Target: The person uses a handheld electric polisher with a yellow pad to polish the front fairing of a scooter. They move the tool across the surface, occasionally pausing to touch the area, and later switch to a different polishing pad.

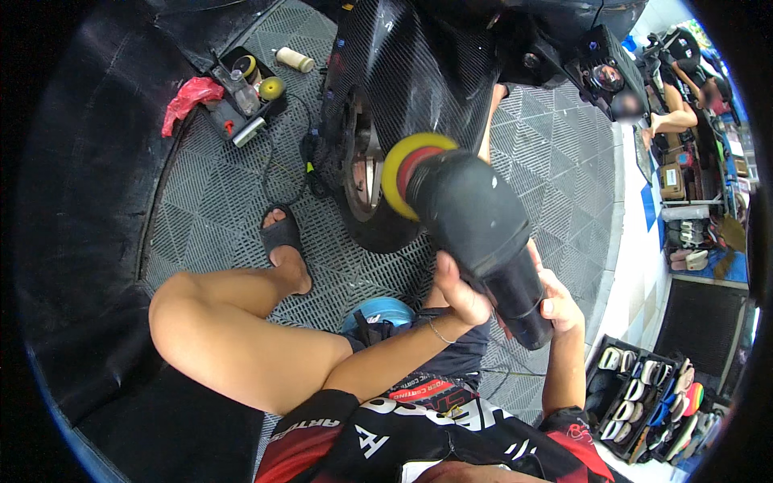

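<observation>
A black cordless-style polisher (pixel 483 211) lies across both my hands, its round yellow foam pad (pixel 395 172) pointing up and to the left. My left hand (pixel 462 293) grips the polisher near its head, thumb along the side. Around the handle from the other side is my right hand (pixel 558 299), its fingers partly hidden behind the tool. Beyond the pad stands a motor scooter's carbon-patterned front fender (pixel 416 78), above a tyre (pixel 374 232) and a wheel rim (pixel 365 175). I cannot tell whether the pad touches the fender.
On the grey grid floor (pixel 211 211), a black tray (pixel 220 111) holds bottles and round pads. Beside it are a red plastic bag (pixel 190 102) and a cream bottle (pixel 295 60). A blue stool (pixel 380 314) is under me. Footwear fills a rack (pixel 628 398); another person's leg (pixel 673 115) shows.
</observation>
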`<state>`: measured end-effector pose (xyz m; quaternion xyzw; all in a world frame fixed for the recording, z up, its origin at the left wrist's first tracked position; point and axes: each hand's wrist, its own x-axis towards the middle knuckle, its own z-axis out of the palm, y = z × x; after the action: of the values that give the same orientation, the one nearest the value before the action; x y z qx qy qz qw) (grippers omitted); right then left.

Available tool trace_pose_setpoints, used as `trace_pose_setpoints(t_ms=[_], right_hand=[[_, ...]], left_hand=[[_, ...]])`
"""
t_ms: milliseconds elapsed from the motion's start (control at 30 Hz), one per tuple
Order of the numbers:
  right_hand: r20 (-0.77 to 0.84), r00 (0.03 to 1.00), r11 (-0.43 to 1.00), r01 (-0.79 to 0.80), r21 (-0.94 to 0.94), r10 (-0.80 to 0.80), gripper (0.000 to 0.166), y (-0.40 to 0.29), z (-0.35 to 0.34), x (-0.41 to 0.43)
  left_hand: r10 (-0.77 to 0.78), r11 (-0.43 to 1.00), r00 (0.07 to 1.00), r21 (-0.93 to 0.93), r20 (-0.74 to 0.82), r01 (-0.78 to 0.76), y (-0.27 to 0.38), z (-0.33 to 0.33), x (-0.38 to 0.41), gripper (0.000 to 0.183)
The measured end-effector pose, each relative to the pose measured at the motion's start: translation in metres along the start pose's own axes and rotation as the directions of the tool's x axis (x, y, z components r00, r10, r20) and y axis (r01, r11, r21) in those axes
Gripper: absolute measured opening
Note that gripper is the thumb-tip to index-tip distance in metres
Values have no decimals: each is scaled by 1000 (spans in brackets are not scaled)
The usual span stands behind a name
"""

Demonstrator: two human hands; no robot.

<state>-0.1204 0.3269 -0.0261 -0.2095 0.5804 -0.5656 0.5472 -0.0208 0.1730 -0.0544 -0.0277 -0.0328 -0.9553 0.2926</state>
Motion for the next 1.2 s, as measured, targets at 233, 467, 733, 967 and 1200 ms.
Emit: trace_pose_setpoints(t_ms=[233,467,733,967,1200], right_hand=[[91,989,977,-94,-192,113,70,-13,-23,-9],[7,996,996,84,-38,-84,86,13,5,6],[174,974,930,-73,-360,144,72,-48,15,16],[40,994,986,107,-125,-103,77,-13,48,25],[73,996,993,63,-104,-56,82,-22,47,33]], left_hand=[[58,968,996,249,-68,-39,-15,-6,-16,111],[-52,965,998,255,-21,56,8,-3,-1,109],[75,990,995,123,-63,-67,24,6,4,110],[-123,991,988,-70,-93,117,54,14,17,112],[-16,1000,995,-27,-102,14,59,23,24,106]])
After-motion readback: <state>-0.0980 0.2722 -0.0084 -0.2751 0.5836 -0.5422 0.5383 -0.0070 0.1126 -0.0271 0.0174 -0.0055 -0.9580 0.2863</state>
